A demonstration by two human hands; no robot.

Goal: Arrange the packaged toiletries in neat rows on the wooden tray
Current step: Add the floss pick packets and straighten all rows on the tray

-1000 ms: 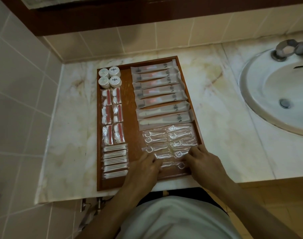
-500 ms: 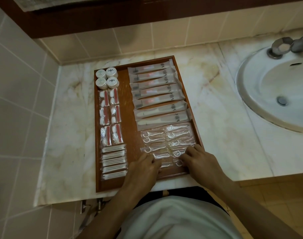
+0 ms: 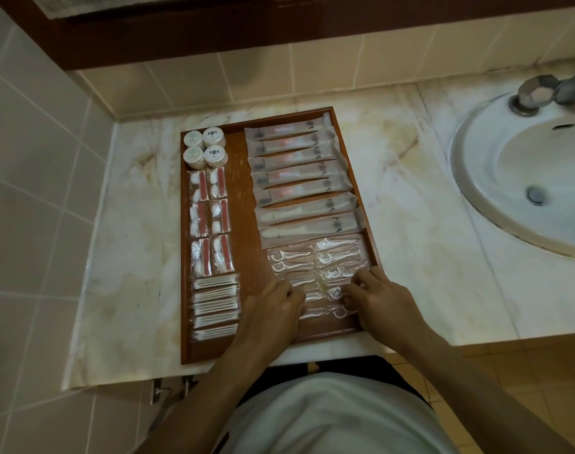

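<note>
Wooden tray [image 3: 240,152], frame centre, on the marble counter [image 3: 132,224]. Left column: round jars [image 3: 205,151], cotton packets [image 3: 211,221], swab packets [image 3: 215,306]. Right column: long sachets [image 3: 299,178], floss-pick packets [image 3: 315,267]. Left hand [image 3: 273,309] and right hand [image 3: 378,299], fingers curled, press these; grasp indeterminate. Sink [image 3: 522,178], right edge.

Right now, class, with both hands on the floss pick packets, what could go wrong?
1. The slippery floss pick packets overlap; the left hand or right hand could skew the rows.
2. The wooden tray overhangs the counter edge; pressing there might tip it.
</note>
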